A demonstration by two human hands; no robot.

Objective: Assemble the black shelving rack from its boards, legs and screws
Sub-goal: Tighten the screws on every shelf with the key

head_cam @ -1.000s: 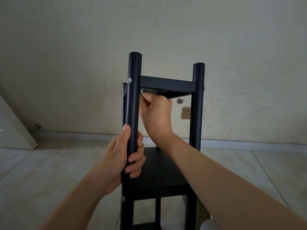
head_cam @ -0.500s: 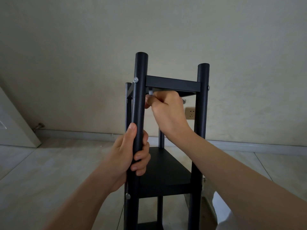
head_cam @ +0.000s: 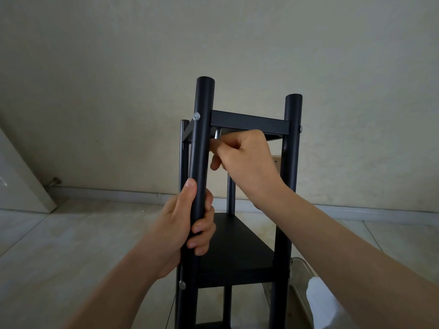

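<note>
our left hand (head_cam: 180, 224) wraps near left leg (head_cam: 200, 148), thumb up its front, fingers curled round. our right hand (head_cam: 244, 157) under top board (head_cam: 249, 122), fingers pinching small metal tool (head_cam: 217, 134) at board's corner, just above fingertips. screw (head_cam: 196, 116) in leg above left thumb. rack upright on floor (head_cam: 71, 245).

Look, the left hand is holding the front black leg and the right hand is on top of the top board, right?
Not quite. In the head view the right hand is under the top board, pinching a small silver tool there, not on top. The left hand does grip the front black leg.
</note>
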